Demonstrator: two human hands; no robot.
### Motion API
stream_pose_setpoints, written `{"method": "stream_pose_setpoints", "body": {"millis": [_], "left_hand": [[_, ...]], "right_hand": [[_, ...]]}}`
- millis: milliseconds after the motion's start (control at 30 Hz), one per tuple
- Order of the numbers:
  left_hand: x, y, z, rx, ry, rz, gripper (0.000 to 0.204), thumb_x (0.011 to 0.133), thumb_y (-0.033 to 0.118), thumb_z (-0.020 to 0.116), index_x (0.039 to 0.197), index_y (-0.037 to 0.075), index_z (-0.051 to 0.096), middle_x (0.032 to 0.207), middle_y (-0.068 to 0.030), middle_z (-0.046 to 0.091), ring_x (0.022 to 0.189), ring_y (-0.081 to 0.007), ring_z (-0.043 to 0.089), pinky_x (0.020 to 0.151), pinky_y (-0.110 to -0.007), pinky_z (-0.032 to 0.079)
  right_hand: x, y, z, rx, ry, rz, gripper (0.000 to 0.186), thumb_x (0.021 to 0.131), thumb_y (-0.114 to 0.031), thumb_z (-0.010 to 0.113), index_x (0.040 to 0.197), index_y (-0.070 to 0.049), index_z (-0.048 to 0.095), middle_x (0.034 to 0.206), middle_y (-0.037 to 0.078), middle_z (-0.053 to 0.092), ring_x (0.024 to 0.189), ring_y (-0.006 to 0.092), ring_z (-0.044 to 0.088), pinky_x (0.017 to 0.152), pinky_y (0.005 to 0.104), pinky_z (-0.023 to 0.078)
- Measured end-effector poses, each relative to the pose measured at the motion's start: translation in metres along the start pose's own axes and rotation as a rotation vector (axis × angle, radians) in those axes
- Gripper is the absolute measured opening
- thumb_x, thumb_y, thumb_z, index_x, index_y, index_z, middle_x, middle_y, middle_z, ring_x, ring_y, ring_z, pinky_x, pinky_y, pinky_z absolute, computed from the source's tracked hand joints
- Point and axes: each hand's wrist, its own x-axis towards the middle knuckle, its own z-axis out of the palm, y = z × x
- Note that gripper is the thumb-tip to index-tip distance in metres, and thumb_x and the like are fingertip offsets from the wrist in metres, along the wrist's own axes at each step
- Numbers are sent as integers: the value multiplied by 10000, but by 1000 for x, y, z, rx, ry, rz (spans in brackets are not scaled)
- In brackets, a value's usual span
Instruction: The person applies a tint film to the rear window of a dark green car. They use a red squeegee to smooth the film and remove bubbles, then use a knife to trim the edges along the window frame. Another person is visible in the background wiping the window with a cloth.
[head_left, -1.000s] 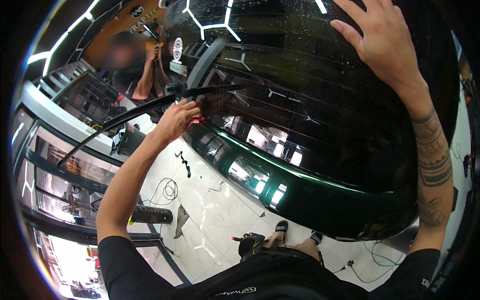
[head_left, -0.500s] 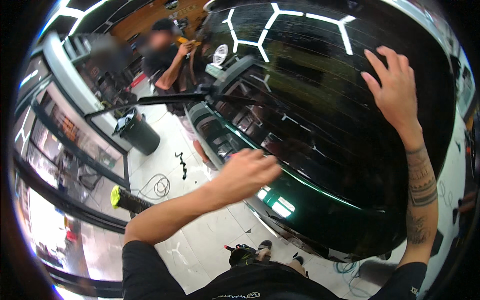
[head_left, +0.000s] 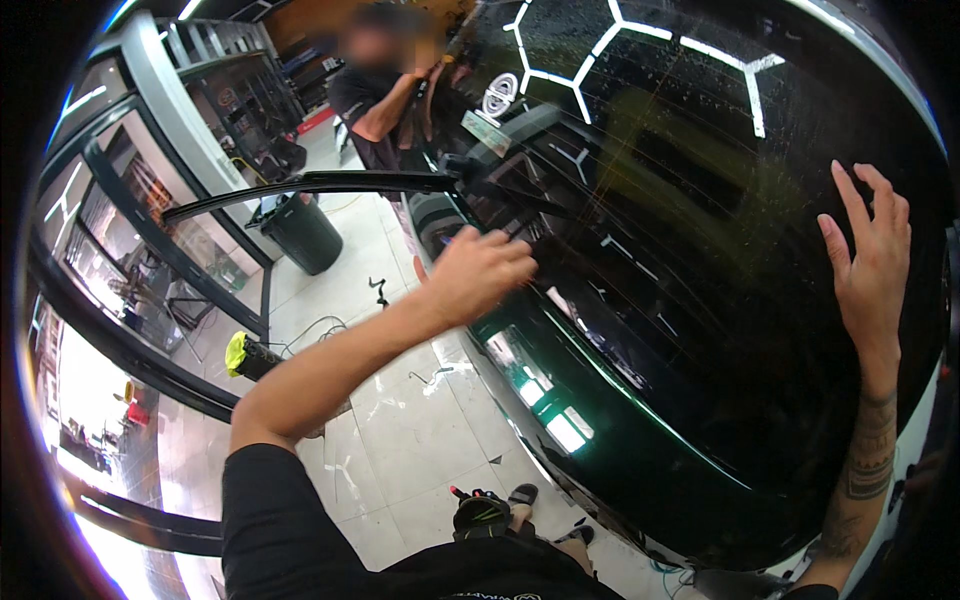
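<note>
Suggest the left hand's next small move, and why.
I'd probably shift the left hand slightly right along the dark glass: the wiper juts out near it, while the right hand is well off to the right, leaving room between.

3 marked spots are showing. A white round emblem sticker (head_left: 500,95) is sitting on the dark, glossy, curved rear glass (head_left: 740,330); its inner detail is coming out too small to read. A pale-green rectangular label (head_left: 486,133) is sitting just below the emblem, its print blurring out. A black short-sleeved fabric T-shirt (head_left: 440,578) is carrying white lettering and a small white outlined logo (head_left: 527,597), the lower edge cutting off both.
</note>
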Motion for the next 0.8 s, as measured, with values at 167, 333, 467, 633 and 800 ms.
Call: {"method": "stream_pose_setpoints", "body": {"millis": [167, 333, 467, 633, 800], "left_hand": [[-13, -76, 24, 17, -7, -42, 81, 843, 161, 664, 920, 152, 641, 949, -6, 599, 957, -210, 614, 780, -392, 463], [-10, -101, 29, 52, -86, -75, 67, 859, 76, 615, 922, 94, 626, 951, -45, 606, 930, -249, 612, 795, -381, 481], [-8, -99, 29, 28, -42, -50, 100, 850, 83, 611, 947, 106, 622, 982, -43, 591, 959, -263, 597, 795, -388, 484], [-49, -45, -1, -221, 266, 152, 295, 783, 68, 682, 1071, 130, 692, 959, -33, 646, 939, -257, 614, 844, -408, 490], [-117, 0, 13, -912, 386, -512, 134, 908, 72, 719, 1031, 24, 699, 922, -97, 721, 879, -220, 710, 789, -362, 589]], "right_hand": [[0, 8, -13, -40, -18, -61, 438, 1026, -358, 568, 1406, -143, 595, 1399, 80, 526, 1256, 266, 500, 1051, 413, 430], [-4, 18, -26, -32, -44, -84, 410, 1023, -302, 580, 1403, -148, 600, 1394, 83, 530, 1231, 259, 517, 1019, 398, 458], [-2, 20, -37, 46, -67, -39, 397, 1001, -224, 602, 1388, -131, 610, 1346, 94, 546, 1174, 258, 531, 988, 384, 466], [0, 5, -47, 218, 13, 26, 388, 948, -171, 640, 1325, -82, 648, 1292, 115, 563, 1096, 275, 529, 922, 389, 467], [-1, 1, -44, 247, -16, 51, 399, 939, -197, 646, 1318, -75, 650, 1291, 121, 567, 1088, 287, 523, 925, 383, 469]]}}
